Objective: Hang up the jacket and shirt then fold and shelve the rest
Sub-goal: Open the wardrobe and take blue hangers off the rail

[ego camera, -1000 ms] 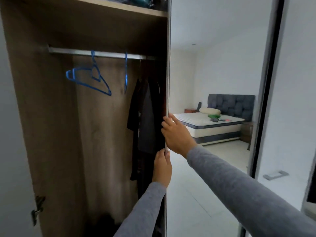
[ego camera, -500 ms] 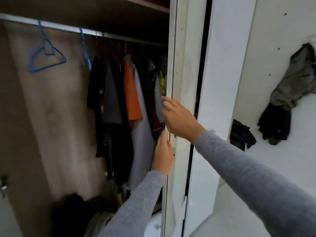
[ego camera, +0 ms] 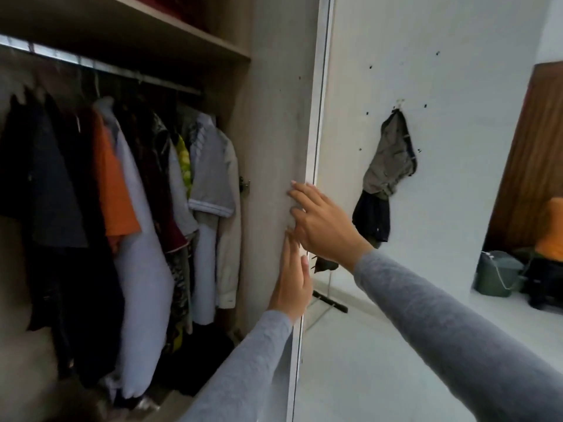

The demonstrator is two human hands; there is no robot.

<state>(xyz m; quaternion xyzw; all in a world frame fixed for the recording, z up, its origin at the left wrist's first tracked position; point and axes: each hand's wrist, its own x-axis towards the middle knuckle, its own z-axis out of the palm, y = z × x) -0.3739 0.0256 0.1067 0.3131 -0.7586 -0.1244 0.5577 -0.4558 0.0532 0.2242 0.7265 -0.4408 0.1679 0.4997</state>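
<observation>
The wardrobe door (ego camera: 271, 123) stands swung open in the middle of the view. My left hand (ego camera: 291, 278) lies flat against its inner face near the edge, fingers straight. Above it my right hand (ego camera: 320, 223) presses on the same edge with fingers spread. Left of the door, a metal rail (ego camera: 100, 67) carries several hung garments, among them an orange shirt (ego camera: 114, 190), a white one (ego camera: 143, 269) and a grey polo (ego camera: 211, 181). A grey and dark garment (ego camera: 388, 166) hangs from a wall hook on the right.
A wooden shelf (ego camera: 195, 35) runs above the rail. Dark clothes lie heaped on the wardrobe floor (ego camera: 198, 360). By the right wall stand a green bucket (ego camera: 496, 274) and a brown wooden door (ego camera: 536, 153). White floor (ego camera: 380, 360) stretches out below my right arm.
The door has swung further open to the right under both hands. More hung clothes and the right wall have come into view, and the blue hangers have left it.
</observation>
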